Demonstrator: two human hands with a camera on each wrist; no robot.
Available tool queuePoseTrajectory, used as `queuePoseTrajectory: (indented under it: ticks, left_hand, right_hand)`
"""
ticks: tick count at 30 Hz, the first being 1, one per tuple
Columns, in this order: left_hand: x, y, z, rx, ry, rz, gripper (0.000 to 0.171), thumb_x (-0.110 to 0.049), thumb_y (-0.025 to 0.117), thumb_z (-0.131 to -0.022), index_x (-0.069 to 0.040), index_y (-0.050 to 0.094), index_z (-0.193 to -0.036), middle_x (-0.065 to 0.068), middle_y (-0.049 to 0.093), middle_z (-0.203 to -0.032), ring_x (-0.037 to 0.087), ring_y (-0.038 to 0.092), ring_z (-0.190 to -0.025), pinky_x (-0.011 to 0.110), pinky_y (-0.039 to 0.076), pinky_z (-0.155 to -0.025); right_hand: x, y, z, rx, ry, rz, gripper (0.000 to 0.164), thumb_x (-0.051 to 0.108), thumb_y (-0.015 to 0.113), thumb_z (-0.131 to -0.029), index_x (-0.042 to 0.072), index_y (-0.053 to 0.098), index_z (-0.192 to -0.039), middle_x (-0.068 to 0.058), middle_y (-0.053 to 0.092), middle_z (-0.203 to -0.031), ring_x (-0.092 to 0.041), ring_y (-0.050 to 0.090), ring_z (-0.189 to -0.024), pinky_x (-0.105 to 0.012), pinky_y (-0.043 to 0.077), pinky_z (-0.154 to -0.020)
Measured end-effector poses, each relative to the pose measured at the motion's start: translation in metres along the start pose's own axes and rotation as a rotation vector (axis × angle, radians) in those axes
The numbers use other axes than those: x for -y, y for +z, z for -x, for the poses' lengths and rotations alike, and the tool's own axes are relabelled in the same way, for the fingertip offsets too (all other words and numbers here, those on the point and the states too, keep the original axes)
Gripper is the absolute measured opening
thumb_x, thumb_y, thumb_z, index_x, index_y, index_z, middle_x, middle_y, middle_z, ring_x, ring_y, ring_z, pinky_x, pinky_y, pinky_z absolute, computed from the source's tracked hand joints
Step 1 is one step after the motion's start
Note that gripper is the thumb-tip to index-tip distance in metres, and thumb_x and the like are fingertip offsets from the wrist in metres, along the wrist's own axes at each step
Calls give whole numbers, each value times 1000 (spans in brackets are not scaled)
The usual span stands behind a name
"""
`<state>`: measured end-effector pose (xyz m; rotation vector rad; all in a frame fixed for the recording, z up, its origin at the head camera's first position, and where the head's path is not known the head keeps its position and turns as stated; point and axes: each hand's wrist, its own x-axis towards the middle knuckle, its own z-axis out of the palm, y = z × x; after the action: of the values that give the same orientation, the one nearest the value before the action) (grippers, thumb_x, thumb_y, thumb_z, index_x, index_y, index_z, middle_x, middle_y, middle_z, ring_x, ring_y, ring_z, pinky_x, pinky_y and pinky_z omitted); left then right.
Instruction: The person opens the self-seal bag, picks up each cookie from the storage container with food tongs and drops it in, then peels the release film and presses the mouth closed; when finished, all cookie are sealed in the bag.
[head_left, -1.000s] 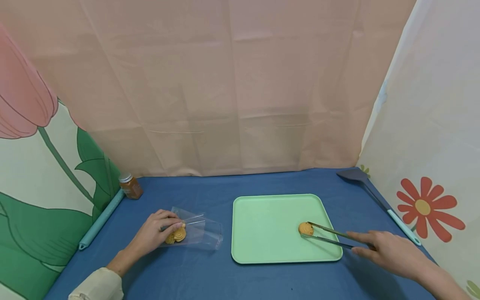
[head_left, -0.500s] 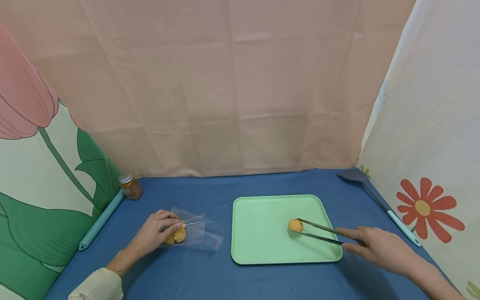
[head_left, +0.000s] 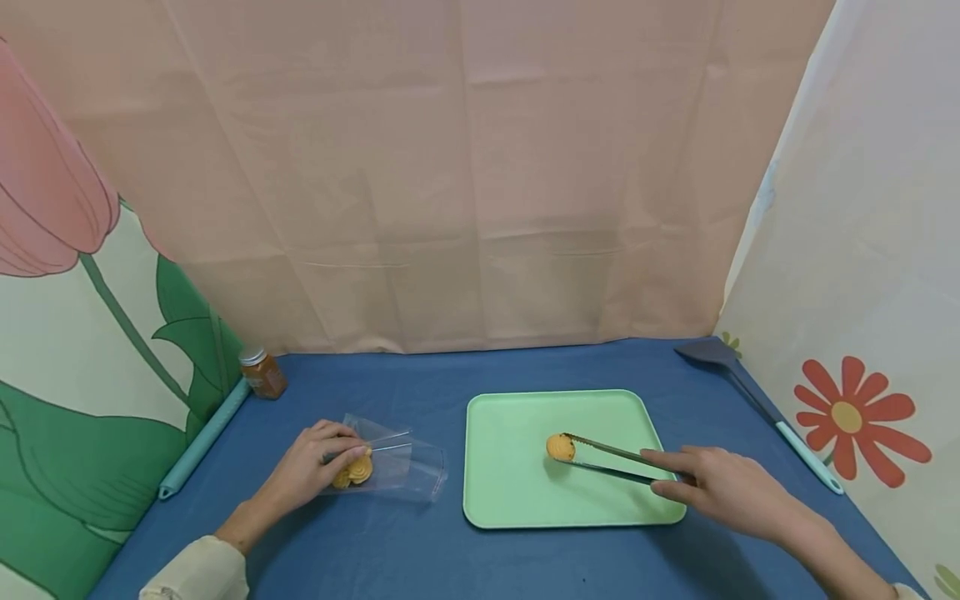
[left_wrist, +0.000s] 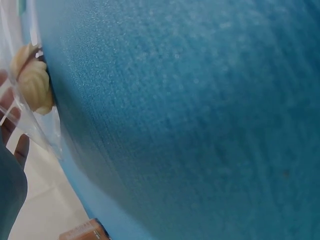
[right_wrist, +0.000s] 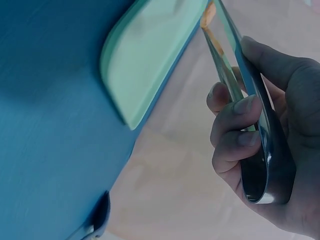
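Above the green tray (head_left: 510, 496) in the head view, we've got a cookie (head_left: 560, 447) pinched in the tongs (head_left: 615, 472), whose long axis runs leftward and slightly far from our right hand (head_left: 726, 490). Our left hand (head_left: 318, 457) is well over to the left, gripping a clear bag (head_left: 417, 477) that stretches right, so its loose end lies between that hand and the tray. Left wrist view: piped cookies (left_wrist: 35, 87) inside the plastic, close to our hand. Right wrist view: our hand's clamped round the tongs, tips partly cut off.
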<state>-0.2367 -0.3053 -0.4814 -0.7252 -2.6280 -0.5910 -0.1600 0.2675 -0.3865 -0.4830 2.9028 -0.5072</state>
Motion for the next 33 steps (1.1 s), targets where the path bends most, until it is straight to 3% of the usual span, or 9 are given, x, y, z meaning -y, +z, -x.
queuePoseTrajectory:
  ticks: [5, 12, 33]
  left_hand:
    - [0, 1, 0, -1, -14, 1, 11, -28, 71, -94, -31, 80, -100, -14, 70, -102, 9, 59, -98, 45, 48, -84]
    - [1, 1, -1, 4, -22, -5, 11, -29, 70, -95, -31, 80, -100, -14, 70, -103, 11, 59, -100, 46, 48, -85]
    - [-3, -1, -4, 19, -46, -22, 11, -29, 69, -96, -29, 80, -100, -10, 71, -104, 15, 60, -101, 49, 46, -86]
  right_hand:
    - [12, 1, -5, -13, -77, -52, 51, 59, 60, -94, 33, 62, -138, 17, 55, -79, 3, 44, -67, -22, 35, -54]
    - [30, 6, -17, -36, -185, -31, 49, 56, 58, -96, 31, 62, -138, 18, 49, -77, 4, 42, -63, -21, 34, -53]
    - [81, 28, -57, 21, -361, -38, 42, 43, 65, -96, 29, 65, -135, 17, 56, -80, 5, 45, -62, -20, 39, -54]
